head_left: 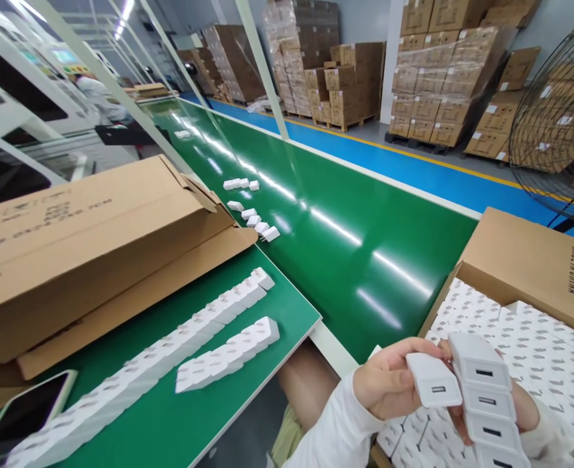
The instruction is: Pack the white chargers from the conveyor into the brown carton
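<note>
The bench (pixel 267 403) ends in a corner near the middle, and its near edge slants down from there. Beyond it lies the belt (pixel 345 279), whose right-hand stretch is bare and shiny up to the box (pixel 535 270). A pale rail (pixel 333 348) runs between the bench corner and the hands. The box is packed with white chargers, and its raised flap bounds the space on the far side.

A large carton (pixel 86 247) fills the left of the bench, its flap reaching the belt side. In front of it lie a long row (pixel 164 351) of chargers, a short row (pixel 231 354) just beside, and a phone (pixel 28 416) touching or nearly touching the long row's near end. Loose chargers (pixel 252 220) sit on the belt past the carton. A fan (pixel 554 123) and stacked cartons (pixel 428 84) stand behind; a co-worker (pixel 99 97) is at the upper left.

The left hand (pixel 387 377) pinches a single charger (pixel 435 382), its slot toward the camera. The right hand (pixel 525 409) grips a column (pixel 486 387) of chargers just beside it, in front of the box. The column's long axis runs down and slightly rightward, slots facing the camera, lower end cut off. Whether the hands touch, I cannot tell.
</note>
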A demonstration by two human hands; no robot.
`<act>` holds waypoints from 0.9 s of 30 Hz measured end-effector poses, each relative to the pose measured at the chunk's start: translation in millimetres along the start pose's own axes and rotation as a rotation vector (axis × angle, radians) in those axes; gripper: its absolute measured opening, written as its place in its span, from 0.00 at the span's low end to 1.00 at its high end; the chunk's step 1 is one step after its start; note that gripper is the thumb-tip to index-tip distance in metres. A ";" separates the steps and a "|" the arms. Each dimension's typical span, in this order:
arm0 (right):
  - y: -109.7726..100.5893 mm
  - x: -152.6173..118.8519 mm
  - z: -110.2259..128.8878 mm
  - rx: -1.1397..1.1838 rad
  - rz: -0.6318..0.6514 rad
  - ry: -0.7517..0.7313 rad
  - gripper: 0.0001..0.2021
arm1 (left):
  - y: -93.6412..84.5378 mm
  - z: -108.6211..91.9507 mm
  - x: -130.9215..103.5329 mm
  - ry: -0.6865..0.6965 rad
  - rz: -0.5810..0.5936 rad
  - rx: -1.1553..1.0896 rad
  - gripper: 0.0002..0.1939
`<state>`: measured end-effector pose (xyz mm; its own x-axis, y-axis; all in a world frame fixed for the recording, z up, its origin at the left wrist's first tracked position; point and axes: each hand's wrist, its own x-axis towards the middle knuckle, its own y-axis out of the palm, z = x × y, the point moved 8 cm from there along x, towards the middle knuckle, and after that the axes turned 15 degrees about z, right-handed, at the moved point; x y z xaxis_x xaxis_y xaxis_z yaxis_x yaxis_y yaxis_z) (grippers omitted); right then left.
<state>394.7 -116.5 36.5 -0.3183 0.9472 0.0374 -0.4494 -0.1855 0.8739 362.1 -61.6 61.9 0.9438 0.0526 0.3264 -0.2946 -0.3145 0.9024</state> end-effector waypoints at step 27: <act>-22.1 -39.2 76.2 -0.395 -0.243 -0.088 0.29 | 3.6 1.2 59.4 -0.130 0.048 0.166 0.22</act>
<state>480.8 -129.6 52.7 -0.1006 0.9909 -0.0898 -0.7908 -0.0249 0.6116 417.3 -60.7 84.2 0.9439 -0.0852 0.3190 -0.3208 -0.4657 0.8247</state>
